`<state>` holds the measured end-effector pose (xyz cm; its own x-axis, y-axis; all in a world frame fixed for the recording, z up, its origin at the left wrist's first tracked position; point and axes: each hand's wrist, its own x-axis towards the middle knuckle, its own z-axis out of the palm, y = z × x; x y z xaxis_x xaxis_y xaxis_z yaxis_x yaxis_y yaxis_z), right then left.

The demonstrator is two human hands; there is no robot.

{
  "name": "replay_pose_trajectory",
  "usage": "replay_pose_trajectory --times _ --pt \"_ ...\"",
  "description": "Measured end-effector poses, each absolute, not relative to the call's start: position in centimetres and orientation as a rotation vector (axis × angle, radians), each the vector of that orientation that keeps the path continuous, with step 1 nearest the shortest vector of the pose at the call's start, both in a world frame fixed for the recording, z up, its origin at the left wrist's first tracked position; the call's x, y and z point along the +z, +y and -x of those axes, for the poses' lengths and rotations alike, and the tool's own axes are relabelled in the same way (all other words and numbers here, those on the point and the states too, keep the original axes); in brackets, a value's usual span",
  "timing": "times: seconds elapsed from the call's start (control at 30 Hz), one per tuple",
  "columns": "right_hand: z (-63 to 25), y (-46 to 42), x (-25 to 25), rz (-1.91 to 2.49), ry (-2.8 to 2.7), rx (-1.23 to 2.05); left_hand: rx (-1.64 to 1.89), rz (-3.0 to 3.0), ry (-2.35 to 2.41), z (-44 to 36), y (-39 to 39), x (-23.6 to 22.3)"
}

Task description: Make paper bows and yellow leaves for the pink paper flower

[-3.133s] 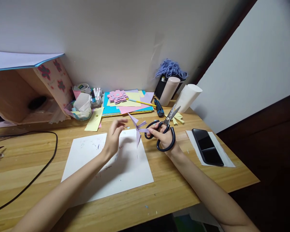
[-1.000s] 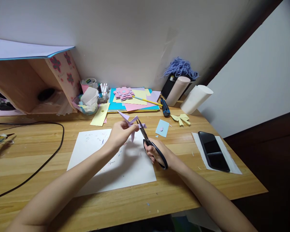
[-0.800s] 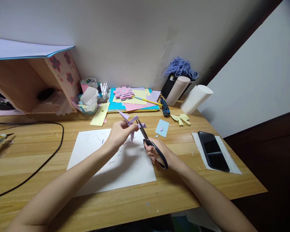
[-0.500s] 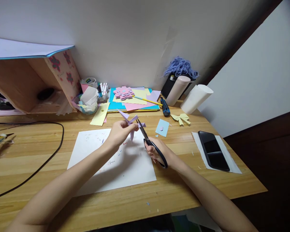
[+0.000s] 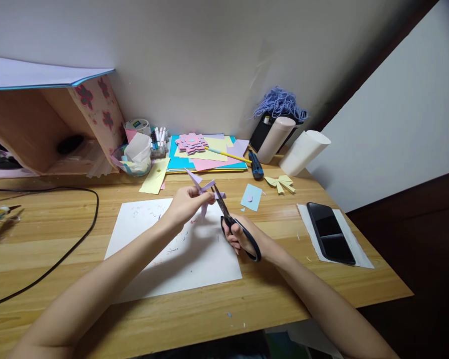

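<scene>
Between the thumb and fingers of my left hand (image 5: 187, 205) is a lavender folded paper piece (image 5: 195, 180) with several pointed arms spreading out. My right hand (image 5: 243, 235) grips black-handled scissors (image 5: 223, 203), its fingers through the loops. The blades are slightly apart, their tips at the right-hand arm of the lavender paper. Part of the paper is hidden behind my left fingers. Both hands are raised over a white sheet (image 5: 134, 264) marked with small coloured strokes.
A light blue card (image 5: 255, 193), a yellow paper bow (image 5: 280, 184) and a blue cutter (image 5: 256, 167) lie beyond my right hand. A phone (image 5: 330, 232) rests at the right. Coloured papers (image 5: 177, 162) with a pink paper flower (image 5: 191, 143) lie behind; a black cable (image 5: 78, 239) curves at left.
The scissor blades have opened a little, and the lower handle loop has moved slightly left. The lavender paper has shifted slightly right and tilted in my left hand.
</scene>
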<state>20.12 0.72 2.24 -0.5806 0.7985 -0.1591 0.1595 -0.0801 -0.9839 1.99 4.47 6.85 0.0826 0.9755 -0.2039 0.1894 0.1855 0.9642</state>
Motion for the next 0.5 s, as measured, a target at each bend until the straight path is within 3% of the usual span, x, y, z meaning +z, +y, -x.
replay_pose_trajectory --times 0.33,0.5 --pt "-20.08 0.76 1.85 1.064 -1.704 1.702 0.935 -1.216 1.330 -2.12 4.56 6.56" --pt "-20.24 0.70 2.60 1.038 -1.826 1.658 1.115 -1.124 1.321 -1.64 5.19 6.32"
